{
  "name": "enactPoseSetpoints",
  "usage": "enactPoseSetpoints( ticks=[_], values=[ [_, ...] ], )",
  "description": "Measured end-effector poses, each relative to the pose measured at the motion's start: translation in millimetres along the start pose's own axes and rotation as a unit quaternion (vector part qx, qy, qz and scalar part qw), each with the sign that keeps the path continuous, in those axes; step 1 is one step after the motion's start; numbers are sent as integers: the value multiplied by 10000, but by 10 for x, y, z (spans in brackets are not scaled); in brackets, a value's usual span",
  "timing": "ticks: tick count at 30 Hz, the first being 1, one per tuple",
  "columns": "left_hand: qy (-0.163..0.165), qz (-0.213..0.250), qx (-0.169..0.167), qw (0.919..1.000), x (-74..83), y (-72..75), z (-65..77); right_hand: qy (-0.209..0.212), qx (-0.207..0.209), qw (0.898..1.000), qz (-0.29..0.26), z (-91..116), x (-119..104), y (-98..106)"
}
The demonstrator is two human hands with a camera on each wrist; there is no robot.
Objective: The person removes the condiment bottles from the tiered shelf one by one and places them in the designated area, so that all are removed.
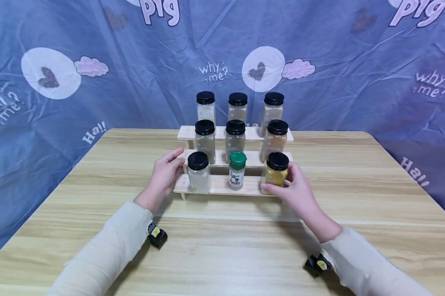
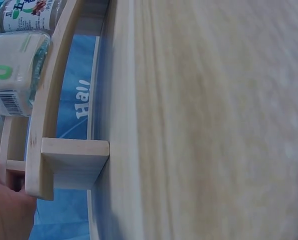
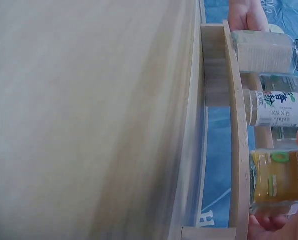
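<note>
A three-step wooden rack (image 1: pixel 222 190) carries spice jars in three rows. With thumb and curled fingers, my left hand (image 1: pixel 163 170) grips the rack's left end beside the middle step. My right hand (image 1: pixel 298 191) holds a black-lidded jar of yellow spice (image 1: pixel 275 176) at the right of the lowest step, thumb in front and fingers behind. The jar's base is right at the step in the right wrist view. On that step also stand a small green-capped shaker (image 1: pixel 236 172) in the middle and a black-lidded jar of pale powder (image 1: pixel 199 177) at the left.
Behind, the middle step bears black-lidded jars, one with orange-brown spice (image 1: pixel 275 142); the top step bears more, including a white-powder jar (image 1: pixel 206 110). The rack stands on a wood-grain table (image 1: pixel 222 250). A blue printed cloth (image 1: pixel 133 90) hangs beyond the table's far edge.
</note>
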State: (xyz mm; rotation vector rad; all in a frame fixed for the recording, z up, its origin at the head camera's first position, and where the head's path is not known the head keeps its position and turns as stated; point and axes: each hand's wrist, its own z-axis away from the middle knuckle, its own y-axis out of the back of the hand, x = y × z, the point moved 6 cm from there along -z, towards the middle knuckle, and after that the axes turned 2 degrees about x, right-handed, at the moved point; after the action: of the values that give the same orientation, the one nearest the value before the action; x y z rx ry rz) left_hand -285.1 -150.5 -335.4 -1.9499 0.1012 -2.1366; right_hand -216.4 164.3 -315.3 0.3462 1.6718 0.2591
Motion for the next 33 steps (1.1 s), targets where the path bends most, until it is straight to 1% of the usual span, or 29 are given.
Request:
enactPoseSetpoints(
  ticks=[4, 9, 13, 16, 20, 27, 33],
  values=[
    [-13, 8, -1, 10000, 6, -5, 2, -128, 34, 9995, 302, 6, 0, -16],
    [-44, 12, 9, 10000, 14, -2, -3, -195, 94, 9963, 831, 2, -13, -29],
    [-86, -3, 7, 10000, 15, -1, -7, -245, 149, 9942, 1036, -5, -22, -37],
    [-115, -44, -45, 9999, 10, -1, -8, -267, 200, 9933, 1105, -9, -21, -34],
    [-106, -208, -104, 9997, 1, 8, -2, -265, 285, 9926, 1151, -13, -18, -26],
    [-188, -823, -125, 9964, 7, 20, 10, -109, 483, 9917, 1191, -16, -27, -14],
    [-150, -862, -104, 9961, 12, 31, 14, -27, 541, 9915, 1184, 2, -43, -1]
  ],
)
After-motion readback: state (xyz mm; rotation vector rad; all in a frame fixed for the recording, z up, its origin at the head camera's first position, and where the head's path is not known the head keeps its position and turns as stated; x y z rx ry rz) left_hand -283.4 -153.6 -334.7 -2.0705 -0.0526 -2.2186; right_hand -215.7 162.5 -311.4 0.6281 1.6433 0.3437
